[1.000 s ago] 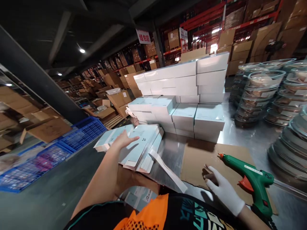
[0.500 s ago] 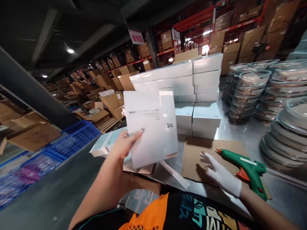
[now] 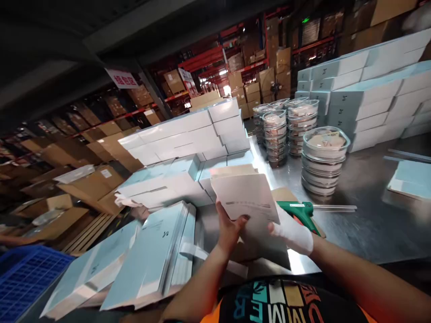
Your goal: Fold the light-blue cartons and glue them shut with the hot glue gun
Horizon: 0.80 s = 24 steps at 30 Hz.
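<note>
Two hands: both clamped on one flat white carton blank (image 3: 247, 197), held up over the steel table (image 3: 370, 224).
Left hand (image 3: 229, 231): bare, thumb on the blank's printed face, fingers behind its lower left edge, pinching it.
Right hand (image 3: 292, 233): in a white glove, fingers closed on the blank's lower right edge.
Carton blank: tilted, a line of grey print across its face, brown inner flap showing along the top.
Glue gun (image 3: 303, 211): green, lying on the table just behind the right hand, on a brown cardboard sheet (image 3: 284, 194).
Flat blanks (image 3: 151, 255): pale blue pile left of the held blank, on the table.
Made-up boxes (image 3: 188, 134): white stack behind the held blank.
Lidded bowls (image 3: 323, 157): clear stacks right of the boxes.
Blue crate (image 3: 23, 278): far left, below the table edge.
</note>
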### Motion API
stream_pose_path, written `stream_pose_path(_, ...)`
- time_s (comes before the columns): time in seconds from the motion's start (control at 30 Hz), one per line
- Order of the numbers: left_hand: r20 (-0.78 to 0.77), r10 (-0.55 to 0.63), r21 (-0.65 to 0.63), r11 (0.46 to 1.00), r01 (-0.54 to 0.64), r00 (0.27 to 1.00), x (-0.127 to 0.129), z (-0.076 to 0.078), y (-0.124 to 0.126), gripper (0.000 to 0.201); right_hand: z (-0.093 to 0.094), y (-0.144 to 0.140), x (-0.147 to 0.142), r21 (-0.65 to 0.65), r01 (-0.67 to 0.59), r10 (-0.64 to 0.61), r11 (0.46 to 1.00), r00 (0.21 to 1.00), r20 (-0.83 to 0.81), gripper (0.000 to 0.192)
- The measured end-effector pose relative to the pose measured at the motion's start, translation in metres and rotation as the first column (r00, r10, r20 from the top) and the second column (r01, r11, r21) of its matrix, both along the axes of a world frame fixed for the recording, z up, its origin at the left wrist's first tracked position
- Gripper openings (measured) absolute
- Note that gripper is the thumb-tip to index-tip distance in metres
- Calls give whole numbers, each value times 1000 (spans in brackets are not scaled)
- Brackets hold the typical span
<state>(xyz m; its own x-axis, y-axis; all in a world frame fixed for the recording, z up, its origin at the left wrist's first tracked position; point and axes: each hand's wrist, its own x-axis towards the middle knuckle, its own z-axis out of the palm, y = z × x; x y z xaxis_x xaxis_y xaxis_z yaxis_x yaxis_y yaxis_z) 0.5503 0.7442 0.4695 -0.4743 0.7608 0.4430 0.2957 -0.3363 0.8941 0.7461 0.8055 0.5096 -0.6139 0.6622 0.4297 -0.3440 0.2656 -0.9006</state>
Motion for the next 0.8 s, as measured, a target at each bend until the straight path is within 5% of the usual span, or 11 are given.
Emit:
stream_pose_path(0.13, -154, 10, 112, 994, 8, 988, -10, -19, 5, 157, 12, 5, 5, 9, 134, -134, 991, 991, -11, 99)
stream_pose_path(0.2, -245, -52, 154, 984, 91, 968, -25, -19, -3, 140, 13, 9, 6, 37, 91, -92, 995, 995, 30, 98)
stream_pose_path(0.27, -357, -53, 199, 971, 131, 932, -36, -12, -11, 103, 11, 10, 2, 37, 76, -77, 996, 996, 38, 89)
stream_pose_path(0.37, -477, 31, 286, 950, 122, 879, -38, -1, -20, 56, 6, 5, -15, -38, 251, -250, 967, 968, 38, 61)
stream_pose_path(0.5, -382, 127, 379, 925, 30, 915, -33, -5, -27, 67, 3, 4, -35, -2, 509, -509, 861, 861, 6, 45)
stream_pose_path(0.6, -460, 109, 299, 953, 38, 881, -41, -4, -31, 54, 3, 18, -22, 116, 486, -485, 866, 874, -36, 52)
stream_pose_path(0.67, -410, 133, 258, 966, -25, 902, -51, 5, -33, 50, -2, 32, 2, 260, 481, -516, 837, 852, 86, 48)
stream_pose_path(0.77, -189, 186, 228, 963, -141, 964, -59, 26, -33, 54, -28, 54, 44, 452, 524, -692, 722, 556, 460, 41)
stream_pose_path(0.8, -128, 188, 220, 963, -157, 974, -59, 32, -32, 56, -42, 59, 57, 449, 522, -681, 725, 442, 584, 36)
